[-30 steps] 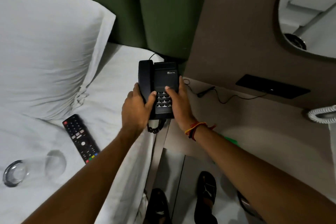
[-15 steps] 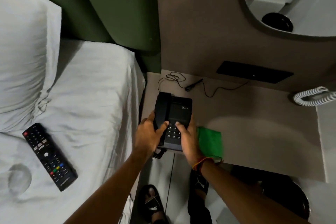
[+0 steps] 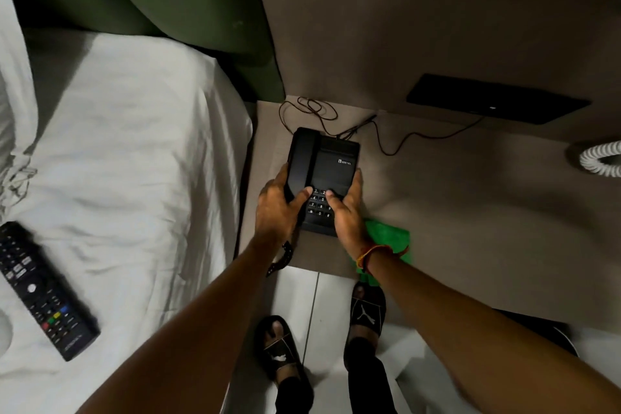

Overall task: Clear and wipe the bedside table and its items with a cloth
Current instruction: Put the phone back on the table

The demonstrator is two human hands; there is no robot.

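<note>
A black desk telephone (image 3: 324,165) sits on the left part of the grey-brown bedside table (image 3: 470,212), its thin cord trailing to the wall behind. My left hand (image 3: 279,208) grips its left side by the handset, thumb on the keypad. My right hand (image 3: 347,212) grips its right side, thumb also on the keys. A green cloth (image 3: 389,239) lies on the table's front edge, just right of my right wrist and partly hidden by it. A black TV remote (image 3: 43,292) lies on the white bed at the left.
The white bed (image 3: 134,161) borders the table's left side, with a pillow at the far left. A black wall panel (image 3: 497,99) sits above the table. A white coiled cord (image 3: 601,161) lies at the table's right edge. My sandalled feet (image 3: 368,309) stand on the tiled floor.
Both hands carried the telephone from over the bed's edge across to the bedside table and further back toward the wall. The green cloth came into sight beside my right wrist.
</note>
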